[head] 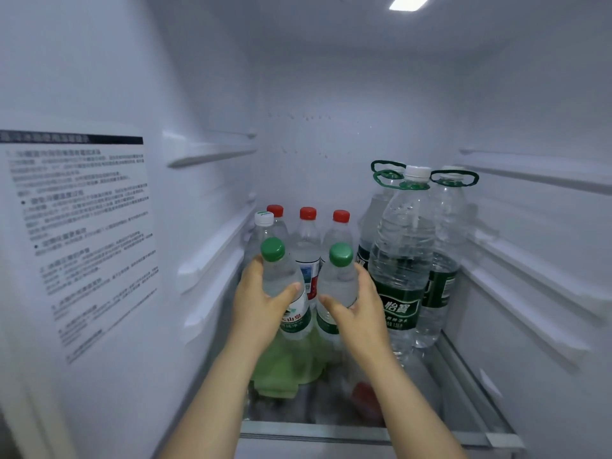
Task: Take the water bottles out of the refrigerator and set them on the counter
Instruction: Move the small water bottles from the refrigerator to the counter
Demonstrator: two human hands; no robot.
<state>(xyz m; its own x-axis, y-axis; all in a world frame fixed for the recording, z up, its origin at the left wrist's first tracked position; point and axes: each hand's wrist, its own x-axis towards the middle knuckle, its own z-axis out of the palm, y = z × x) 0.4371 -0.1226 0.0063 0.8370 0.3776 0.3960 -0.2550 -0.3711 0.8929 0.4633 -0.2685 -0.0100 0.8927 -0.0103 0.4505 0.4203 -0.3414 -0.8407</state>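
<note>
Both my hands reach into the refrigerator. My left hand (261, 299) grips a green-capped water bottle (281, 276) around its shoulder. My right hand (361, 306) grips a second green-capped bottle (337, 279) beside it. Both bottles stand upright near the front of the glass shelf (331, 432). Behind them stand three red-capped bottles (308, 240) and one white-capped small bottle (263, 226). To the right stand three large bottles with green carry handles, the nearest (402, 260) white-capped with a dark green label.
The fridge's left wall (82, 226) carries a printed instruction sheet. Shelf rails run along both side walls. Something green and something red show blurred through the glass shelf, below it. A lamp (409, 2) lights the ceiling.
</note>
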